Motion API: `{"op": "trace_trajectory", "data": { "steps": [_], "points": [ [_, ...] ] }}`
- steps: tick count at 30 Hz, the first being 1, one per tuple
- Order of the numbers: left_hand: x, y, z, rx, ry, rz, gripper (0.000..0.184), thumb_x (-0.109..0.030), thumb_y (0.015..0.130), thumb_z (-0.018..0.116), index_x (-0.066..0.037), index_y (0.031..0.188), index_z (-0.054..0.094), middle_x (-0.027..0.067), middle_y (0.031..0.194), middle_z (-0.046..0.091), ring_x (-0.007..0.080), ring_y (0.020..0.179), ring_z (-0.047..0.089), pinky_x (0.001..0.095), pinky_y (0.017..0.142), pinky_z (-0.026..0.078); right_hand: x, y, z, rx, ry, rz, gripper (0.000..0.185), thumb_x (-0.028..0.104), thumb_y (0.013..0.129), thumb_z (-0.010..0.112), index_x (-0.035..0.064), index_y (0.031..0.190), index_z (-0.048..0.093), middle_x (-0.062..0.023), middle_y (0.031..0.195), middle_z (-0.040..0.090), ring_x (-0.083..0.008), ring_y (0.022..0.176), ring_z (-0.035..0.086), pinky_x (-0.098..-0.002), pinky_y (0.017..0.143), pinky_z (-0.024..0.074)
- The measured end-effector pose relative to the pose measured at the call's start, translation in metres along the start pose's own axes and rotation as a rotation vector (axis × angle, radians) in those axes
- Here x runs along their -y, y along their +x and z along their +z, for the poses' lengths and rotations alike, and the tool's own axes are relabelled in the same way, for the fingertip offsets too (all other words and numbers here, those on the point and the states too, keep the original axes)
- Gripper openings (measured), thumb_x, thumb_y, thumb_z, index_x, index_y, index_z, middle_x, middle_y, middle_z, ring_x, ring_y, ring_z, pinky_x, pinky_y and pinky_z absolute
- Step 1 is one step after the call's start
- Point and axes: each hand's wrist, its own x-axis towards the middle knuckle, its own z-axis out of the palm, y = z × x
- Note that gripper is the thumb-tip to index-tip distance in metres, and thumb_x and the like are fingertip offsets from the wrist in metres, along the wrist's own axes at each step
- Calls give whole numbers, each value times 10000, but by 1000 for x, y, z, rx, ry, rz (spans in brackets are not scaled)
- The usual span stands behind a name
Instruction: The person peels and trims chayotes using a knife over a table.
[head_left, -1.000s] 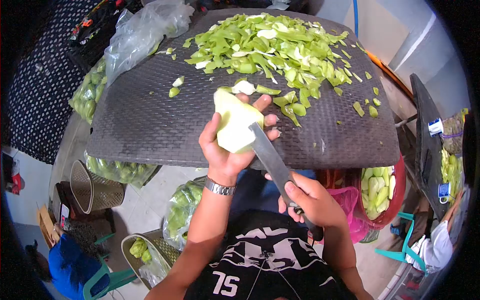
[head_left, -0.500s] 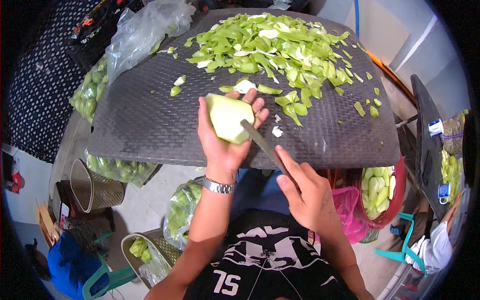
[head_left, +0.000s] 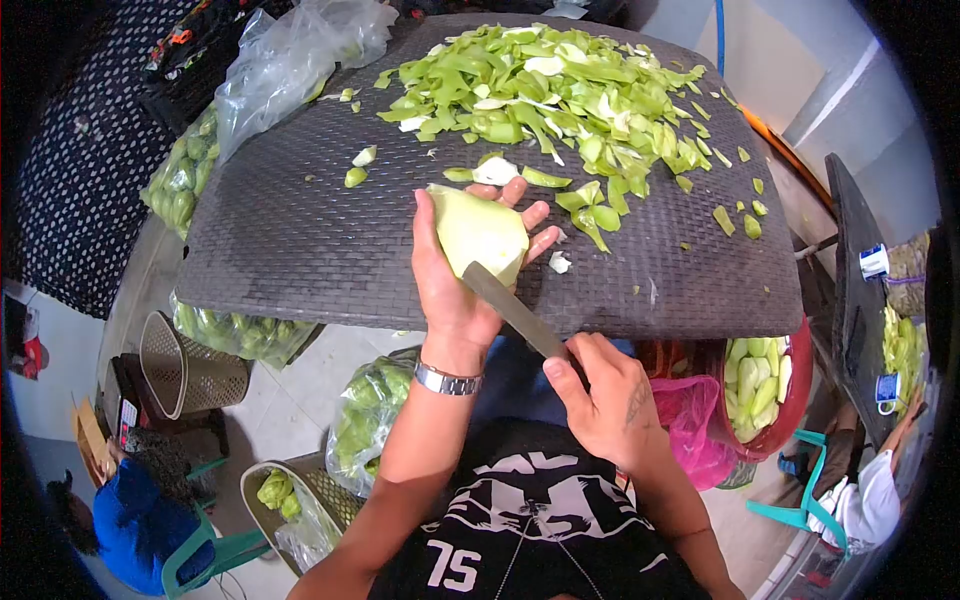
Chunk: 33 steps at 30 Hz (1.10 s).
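A pale green peeled chayote rests in the palm of my left hand, the thumb along one side and the fingers spread behind it. My right hand is closed round the handle of a knife, which it hides. The blade points up and left, its tip at the lower edge of the chayote. Both hands are over the near edge of a dark woven-top table. A heap of green peelings lies beyond them, and a few cut scraps are just past my left fingertips.
A red tub of peeled chayotes stands low on the right beside a pink bag. Clear bags of green chayotes and plastic baskets are on the left. One person in blue and another in white sit at the sides.
My left hand has shifted slightly right with the chayote, which has turned a little. The knife tip has moved down and left across it, and my right fingers have curled in.
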Motion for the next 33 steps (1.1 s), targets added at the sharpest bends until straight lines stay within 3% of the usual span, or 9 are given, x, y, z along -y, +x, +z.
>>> {"op": "trace_trajectory", "data": {
  "steps": [7, 14, 33],
  "points": [
    [17, -12, 9, -81, 82, 49, 623, -631, 1047, 422, -36, 1129, 587, 207, 1217, 625, 429, 1092, 675, 581, 993, 540, -2, 10, 5, 2, -66, 28, 384, 399, 1046, 567, 23, 974, 598, -237, 856, 638, -484, 781, 661, -571, 691, 516],
    [3, -5, 6, -67, 151, 160, 645, -632, 1048, 423, -20, 1176, 584, 239, 1236, 634, 451, 1104, 664, 579, 987, 540, -2, 2, 4, 56, -4, 43, 371, 384, 1057, 544, 24, 994, 604, -237, 853, 634, -483, 762, 659, -577, 687, 516],
    [13, -14, 9, -164, 130, 151, 654, -621, 1055, 411, 2, 1171, 572, 253, 1198, 636, 458, 1069, 683, 572, 955, 559, -5, 9, 12, 40, -84, 48, 363, 400, 1059, 527, 45, 1010, 588, -227, 867, 637, -492, 770, 656, -585, 702, 515]
  ]
}}
